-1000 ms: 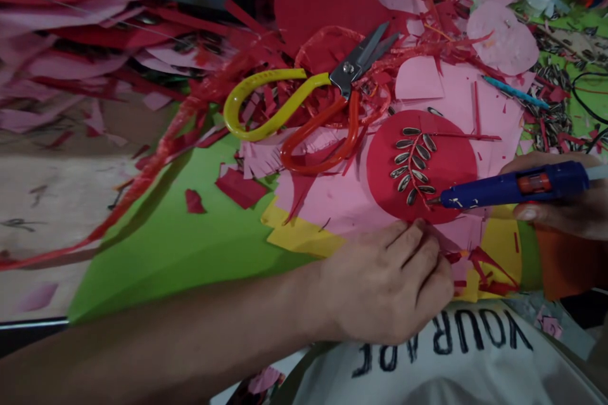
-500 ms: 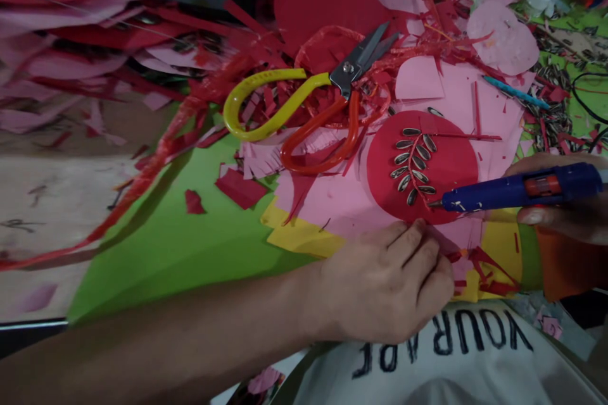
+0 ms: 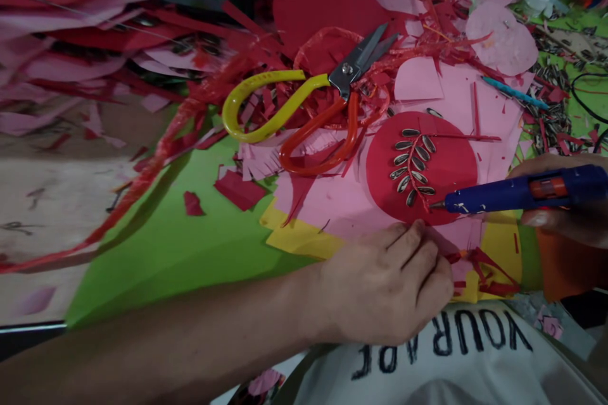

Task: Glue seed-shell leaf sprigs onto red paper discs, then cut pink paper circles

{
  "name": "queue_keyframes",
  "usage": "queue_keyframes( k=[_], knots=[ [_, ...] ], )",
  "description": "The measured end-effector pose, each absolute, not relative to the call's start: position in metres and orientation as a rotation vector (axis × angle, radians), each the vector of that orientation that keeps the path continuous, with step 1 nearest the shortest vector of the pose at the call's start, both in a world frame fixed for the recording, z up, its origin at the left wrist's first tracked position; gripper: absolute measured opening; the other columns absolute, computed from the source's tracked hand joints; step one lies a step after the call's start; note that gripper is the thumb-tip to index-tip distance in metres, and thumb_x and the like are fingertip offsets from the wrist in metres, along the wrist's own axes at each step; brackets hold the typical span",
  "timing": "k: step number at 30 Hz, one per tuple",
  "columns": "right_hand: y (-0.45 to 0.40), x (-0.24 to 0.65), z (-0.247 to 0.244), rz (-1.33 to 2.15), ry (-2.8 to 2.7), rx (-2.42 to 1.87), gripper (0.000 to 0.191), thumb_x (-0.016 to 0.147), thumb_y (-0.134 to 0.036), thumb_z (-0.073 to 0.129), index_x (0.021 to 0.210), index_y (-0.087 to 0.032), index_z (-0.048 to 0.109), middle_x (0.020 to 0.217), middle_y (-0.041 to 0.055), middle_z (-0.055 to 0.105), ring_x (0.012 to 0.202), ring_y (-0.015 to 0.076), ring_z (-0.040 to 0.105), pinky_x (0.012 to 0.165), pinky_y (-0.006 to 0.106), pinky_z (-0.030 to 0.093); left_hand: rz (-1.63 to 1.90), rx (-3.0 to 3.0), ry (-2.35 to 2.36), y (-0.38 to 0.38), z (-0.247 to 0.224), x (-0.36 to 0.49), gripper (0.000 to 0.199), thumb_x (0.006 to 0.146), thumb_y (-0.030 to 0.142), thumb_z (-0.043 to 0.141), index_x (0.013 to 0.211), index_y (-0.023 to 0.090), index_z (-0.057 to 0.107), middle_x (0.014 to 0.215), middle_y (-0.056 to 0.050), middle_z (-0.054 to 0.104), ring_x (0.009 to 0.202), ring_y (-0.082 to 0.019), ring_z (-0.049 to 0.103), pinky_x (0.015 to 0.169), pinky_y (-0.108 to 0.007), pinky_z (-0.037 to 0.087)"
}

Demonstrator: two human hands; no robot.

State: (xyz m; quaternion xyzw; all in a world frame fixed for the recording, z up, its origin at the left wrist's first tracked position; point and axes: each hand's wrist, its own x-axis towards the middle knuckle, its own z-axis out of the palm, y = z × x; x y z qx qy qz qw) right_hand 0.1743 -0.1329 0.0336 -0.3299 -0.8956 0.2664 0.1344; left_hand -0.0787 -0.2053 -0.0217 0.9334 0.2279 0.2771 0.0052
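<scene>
The fingers of the left hand [image 3: 384, 291] were bent and close together, with the tips at the lower edge of a red paper circle [image 3: 456, 158]; I could not tell whether they pinched it. The fingers of the right hand [image 3: 567, 224] were closed around a blue glue gun [image 3: 503, 195], whose nozzle was at the lower end of a thin red string [image 3: 465, 137]. This string curved over the circle, and striped seeds [image 3: 401, 159] lay along both its sides like leaves. The circle lay on pink paper [image 3: 506, 107], which was over yellow paper [image 3: 304, 239] and a green sheet [image 3: 190, 266]. Farther from the hands, to the upper left of the circle, scissors [image 3: 344, 79] with one yellow and one orange handle lay partly opened, on red and pink scraps. Loose seeds [image 3: 551, 120] were heaped at the right, near a thin blue stick [image 3: 515, 93].
</scene>
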Motion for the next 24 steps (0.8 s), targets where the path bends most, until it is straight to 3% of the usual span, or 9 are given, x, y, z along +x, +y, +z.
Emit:
queue_keyframes(
  k=[8, 16, 24],
  knots=[
    [-0.1308, 0.1747, 0.0255, 0.806, -2.656, -0.912, 0.017, 0.083, -0.033, 0.063, 0.098, -0.029, 0.055, 0.074, -0.0032, 0.066, 0.049, 0.0112, 0.057, 0.047, 0.022, 0.048, 0.86, 2.917, 0.719, -0.2069, -0.0205, -0.079, 0.033, 0.093, 0.01, 0.033, 0.083, 0.014, 0.064, 0.076, -0.007, 0.074, 0.07, -0.018, 0.069, 0.073, -0.03, 0.055],
    [-0.1352, 0.1758, 0.0328, 0.688, -2.657, -0.872, 0.018, 0.093, -0.043, 0.049, 0.098, -0.027, 0.053, 0.079, -0.0002, 0.066, 0.055, 0.0109, 0.059, 0.051, 0.021, 0.049, 0.832, 2.936, 0.708, -0.2071, -0.02, -0.0797, 0.027, 0.093, 0.011, 0.037, 0.086, 0.013, 0.063, 0.076, -0.006, 0.073, 0.069, -0.017, 0.069, 0.073, -0.03, 0.054],
    [-0.1322, 0.1697, 0.026, 0.663, -2.732, -0.81, 0.022, 0.095, -0.042, 0.048, 0.101, -0.021, 0.053, 0.079, 0.0011, 0.067, 0.058, 0.0097, 0.062, 0.053, 0.019, 0.049, 0.866, 2.924, 0.721, -0.2069, -0.0209, -0.078, 0.029, 0.092, 0.01, 0.035, 0.084, 0.014, 0.063, 0.076, -0.006, 0.074, 0.07, -0.018, 0.07, 0.073, -0.03, 0.055]
  ],
)
